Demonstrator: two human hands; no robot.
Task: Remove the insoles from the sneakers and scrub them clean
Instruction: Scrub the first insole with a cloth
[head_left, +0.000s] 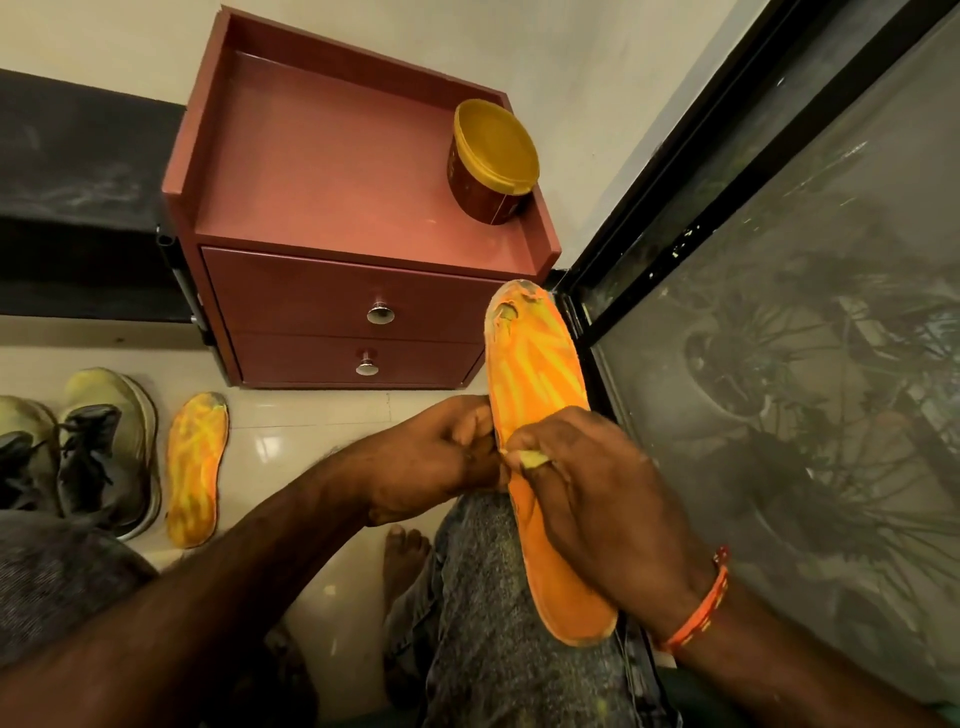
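Note:
An orange insole (535, 374) with a worn, torn toe lies lengthwise over my right knee. My left hand (436, 457) grips its left edge near the middle. My right hand (587, 493) lies across the insole and pinches a small pale yellow-green piece (532, 459) against it; what the piece is I cannot tell. A second orange insole (196, 467) lies flat on the tiled floor at the left. Beside it stand two dirty pale sneakers (104, 447) with dark laces.
A maroon two-drawer cabinet (337, 312) stands ahead, with a yellow-lidded tub (493, 161) on its top right corner. A black-framed glass door (779, 364) runs along the right. A dark bench edge (78, 208) is at the left. My bare foot (405, 551) rests on the floor.

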